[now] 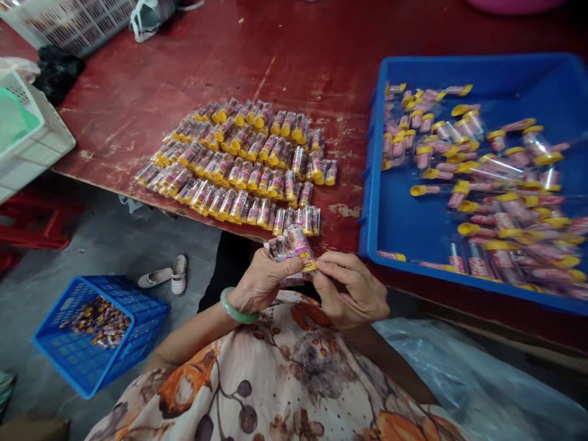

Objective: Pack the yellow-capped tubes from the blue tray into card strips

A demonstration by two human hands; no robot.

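Note:
Close to my body, at the table's front edge, my left hand [261, 275] is closed on a small bunch of printed plastic sleeves [278, 247]. A small yellow-ended tube [299, 242] with a pink and purple label lies over them, under my left thumb. The fingertips of my right hand [351, 288] pinch the yellow end of that tube. Beyond my hands, rows of similar labelled tubes [239, 165] lie close together on the red table [321, 55], yellow ends mostly toward me.
A blue tray [399, 226] at the right holds loose clear tubes with yellow ends. Left on the floor stands a blue crate [151, 312] with more small pieces, beside white shoes [179, 274]. White baskets [50, 135] sit at the left; clear plastic sheeting [478, 367] lies lower right.

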